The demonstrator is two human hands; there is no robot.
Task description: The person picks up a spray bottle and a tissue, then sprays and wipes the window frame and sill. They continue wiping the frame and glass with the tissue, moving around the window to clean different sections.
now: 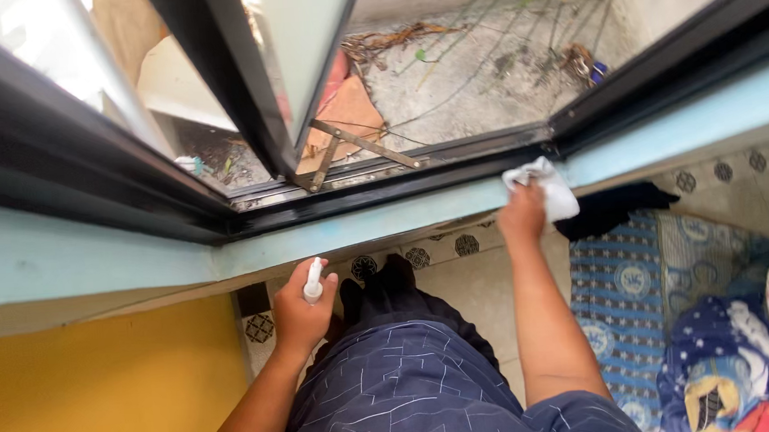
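Black metal window frame (pixel 83 165) runs across the top of the view, and one glass pane (pixel 299 32) in it swings open to the outside. Under the frame sits a long pale blue painted sill (pixel 80 251) that goes from side to side. Below the sill on the left is a yellow wall (pixel 82 399). The floor has cream tiles with dark round patterns (pixel 461 278). On the right of the floor lies a blue patterned mat (pixel 629 289), with a pile of blue and white clothes (pixel 728 354) on its far end. A black cloth (pixel 614 209) lies at the top of the mat, close to the sill.

The person wears dark blue trousers with thin white lines (pixel 405 386).

The right hand (pixel 522 215) is up at the sill, and its fingers are closed around a small white crumpled rag (pixel 545 187). The rag is pressed on the sill just under the black frame.

The left hand (pixel 299 308) is lower, in front of the wall under the sill. It is wrapped around a small white spray bottle (pixel 314 279), and only the top of the bottle shows.
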